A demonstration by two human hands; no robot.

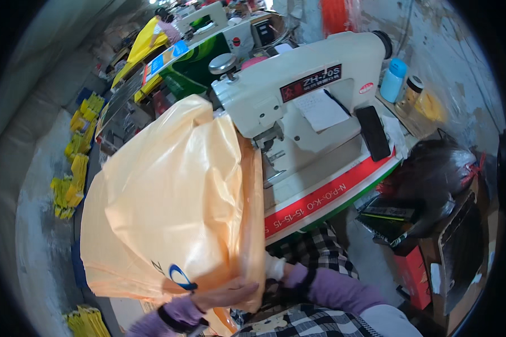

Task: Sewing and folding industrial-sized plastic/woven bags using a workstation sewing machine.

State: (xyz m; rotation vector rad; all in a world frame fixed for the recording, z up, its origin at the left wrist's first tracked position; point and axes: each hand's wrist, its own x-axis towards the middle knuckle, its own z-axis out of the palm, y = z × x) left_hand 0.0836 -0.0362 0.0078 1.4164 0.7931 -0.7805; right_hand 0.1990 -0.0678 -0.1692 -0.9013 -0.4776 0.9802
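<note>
A large peach-coloured plastic sack (168, 196) spreads over the left side of the sewing machine table, with a dark blue curved mark near its lower edge. Its upper right edge lies beside the needle area of a white industrial sewing machine (315, 67). My left hand (227, 295) rests across the sack's lower right part, fingers stretched out to the right along the plastic. Just right of the sack's edge is my right hand (274, 268), something white about it; the sack hides its fingers. Both forearms wear purple sleeves with dark bands.
On the machine table lie a white paper (320, 109) with a pen and a black phone (372, 133). A blue bottle (393, 80) and a jar (410, 95) stand behind. Dark plastic bags (438, 174) sit at right. Yellow bundles (73, 185) line the left; another person (166, 25) is far off.
</note>
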